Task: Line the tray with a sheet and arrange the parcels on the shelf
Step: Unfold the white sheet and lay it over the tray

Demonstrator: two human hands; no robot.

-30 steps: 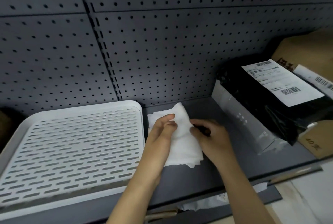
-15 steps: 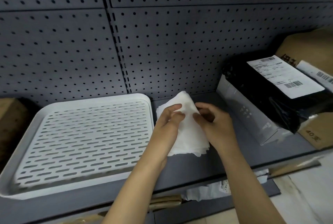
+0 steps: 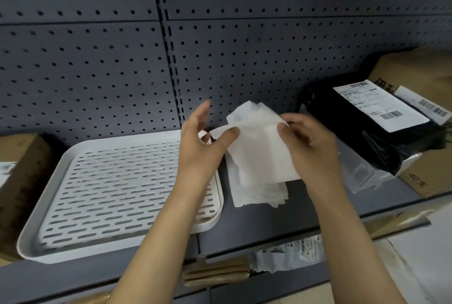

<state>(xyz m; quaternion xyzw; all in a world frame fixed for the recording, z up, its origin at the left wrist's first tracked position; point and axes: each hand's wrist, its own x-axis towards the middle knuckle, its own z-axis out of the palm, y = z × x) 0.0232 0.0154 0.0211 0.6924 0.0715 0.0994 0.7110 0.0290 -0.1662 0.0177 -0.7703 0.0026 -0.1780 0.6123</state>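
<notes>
Both our hands, left hand (image 3: pixel 203 147) and right hand (image 3: pixel 308 142), pinch the sheet (image 3: pixel 259 152) mid-frame; looks flimsy, so we'd grip the corners.

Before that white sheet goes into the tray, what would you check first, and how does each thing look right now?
1. Top sheet pinched by both left hand and right hand: ok.
2. Sheet separated from the stack beneath: cannot tell.
3. Sheet fully unfolded: not ok, it looks creased.
4. White slotted tray bare, ready for lining: ok.
5. Tray lying flat on the shelf: ok.
6. Black parcel apart from the tray: ok.
</notes>
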